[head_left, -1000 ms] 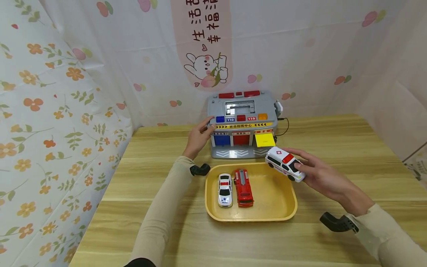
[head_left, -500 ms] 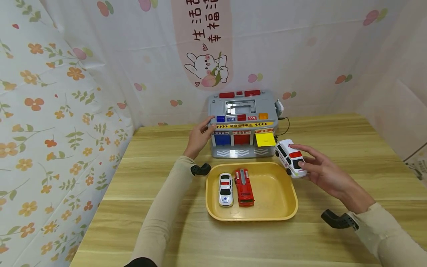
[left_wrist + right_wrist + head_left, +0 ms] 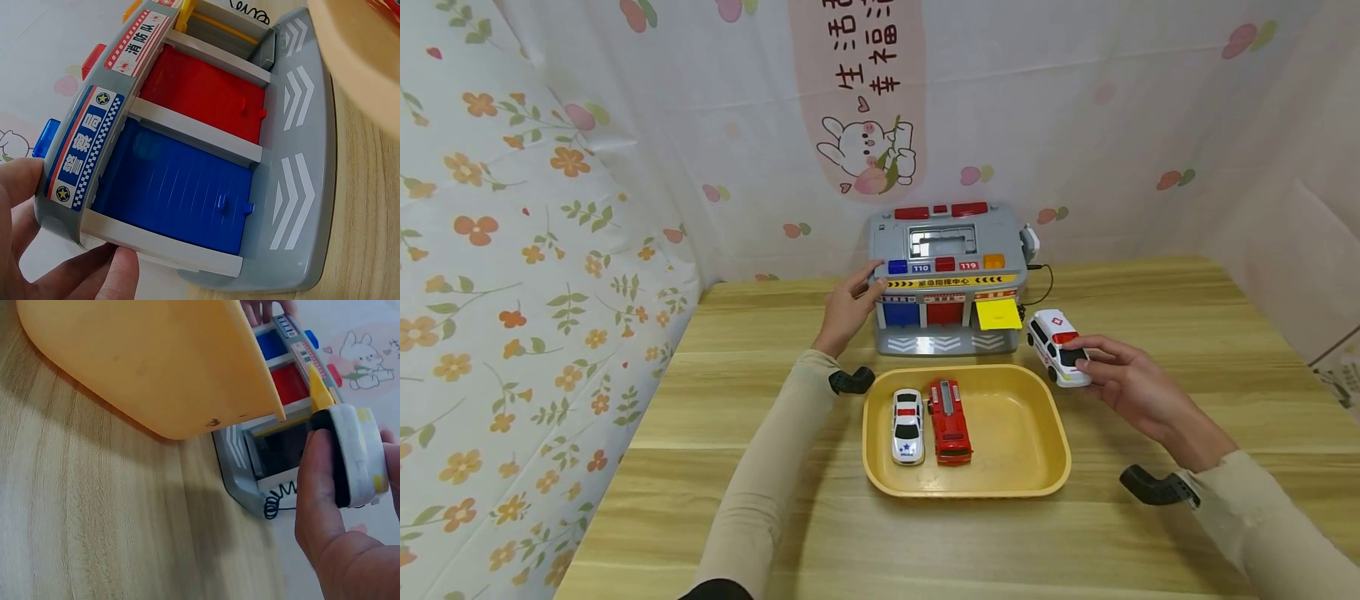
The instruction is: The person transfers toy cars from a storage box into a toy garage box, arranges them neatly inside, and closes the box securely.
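Note:
My left hand [image 3: 842, 315] grips the left edge of a grey toy rescue station [image 3: 951, 282]. In the left wrist view its fingers rest at the corner beside the blue door [image 3: 178, 187] and the red door [image 3: 203, 94], both down. On the right, a yellow door [image 3: 998, 315] is raised. A white toy ambulance [image 3: 1054, 332] with a red light bar is pinched between the thumb and fingers of my right hand [image 3: 1138, 390]. It is held right of the station, tilted, with its rear towards the wall. The right wrist view shows the ambulance's dark underside [image 3: 339, 465].
A yellow tray [image 3: 966, 492] stands in front of the station, with a white police car [image 3: 907, 427] and a red fire engine [image 3: 950, 423] in its left half. A black cord [image 3: 1047, 287] runs from the station's right side. Patterned cloth [image 3: 737, 125] hangs behind the table.
My right hand has shifted the ambulance rightwards, off the tray's corner, and turned it so its length runs more front to back. My left hand stays on the station.

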Demonstrator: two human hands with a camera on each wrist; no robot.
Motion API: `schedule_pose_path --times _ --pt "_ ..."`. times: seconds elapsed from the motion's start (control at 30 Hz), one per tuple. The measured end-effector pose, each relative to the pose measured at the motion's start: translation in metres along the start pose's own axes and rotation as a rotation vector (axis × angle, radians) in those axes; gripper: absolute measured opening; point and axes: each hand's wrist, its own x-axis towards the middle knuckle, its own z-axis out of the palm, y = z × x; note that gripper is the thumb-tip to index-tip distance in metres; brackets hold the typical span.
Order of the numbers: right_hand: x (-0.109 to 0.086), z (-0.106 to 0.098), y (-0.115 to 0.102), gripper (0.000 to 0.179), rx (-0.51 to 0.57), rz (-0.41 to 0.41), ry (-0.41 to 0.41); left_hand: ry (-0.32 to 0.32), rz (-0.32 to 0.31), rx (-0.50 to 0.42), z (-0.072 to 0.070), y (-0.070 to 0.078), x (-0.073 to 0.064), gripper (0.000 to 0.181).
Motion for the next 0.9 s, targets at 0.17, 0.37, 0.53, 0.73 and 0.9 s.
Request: schedule_pose_path --times 0.17,0.37,0.53,0.73,0.9 --pt "0.004 0.002 0.003 0.027 -0.002 -0.007 0.01 -0.001 0.0 -0.005 0.0 0.0 -0.001 0.044" --pt "0.009 0.004 0.003 0.028 -0.055 0.005 0.01 0.001 0.003 -0.001 0.0 0.001 0.0 0.044" --pt "0.017 0.005 0.0 0.029 -0.124 0.039 0.004 0.006 0.006 0.004 -0.002 0.002 0.0 0.044" --pt "0.031 0.005 -0.004 0.032 -0.174 0.072 -0.012 0.004 0.0 0.005 -0.002 0.003 -0.001 0.044" --pt "0.043 0.005 -0.003 0.032 -0.23 0.075 -0.03 0.0 0.005 -0.002 -0.001 0.002 -0.001 0.044"
